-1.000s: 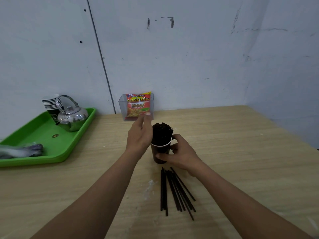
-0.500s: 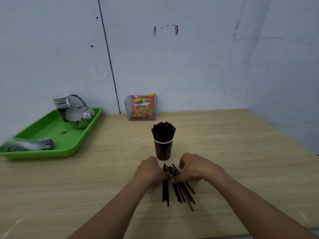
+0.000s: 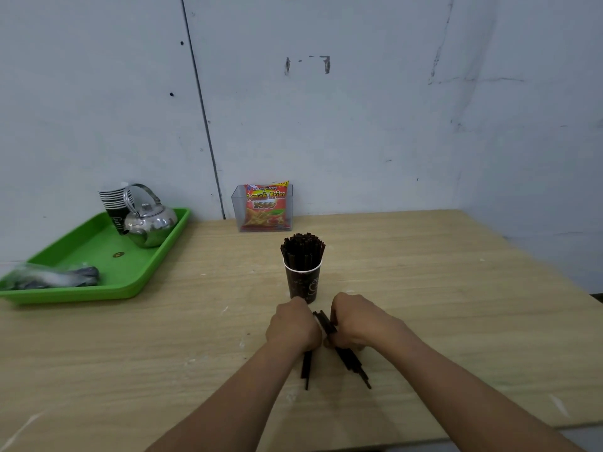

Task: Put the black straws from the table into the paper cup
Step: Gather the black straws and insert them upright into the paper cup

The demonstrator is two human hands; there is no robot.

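Left hand (image 3: 293, 324) is curled down over the loose straws (image 3: 323, 321) on the table (image 3: 456, 305), gripping some. Right hand (image 3: 357, 321) is just beside it, fingers closed round the rest. Straw ends protrude beneath both wrists. Paper cup (image 3: 303, 285) stands upright just beyond the knuckles, packed with upright straws (image 3: 303, 249). Green tray (image 3: 98, 252) with kettle (image 3: 150, 223) sits well to the left.

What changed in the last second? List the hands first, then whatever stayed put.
Both hands left the paper cup and came back to the loose straws on the table: the left hand now grips a few, the right hand, which let go of the cup, curls over the rest. The fan is drawn narrower. The cup, green tray, kettle and snack packet stayed put.
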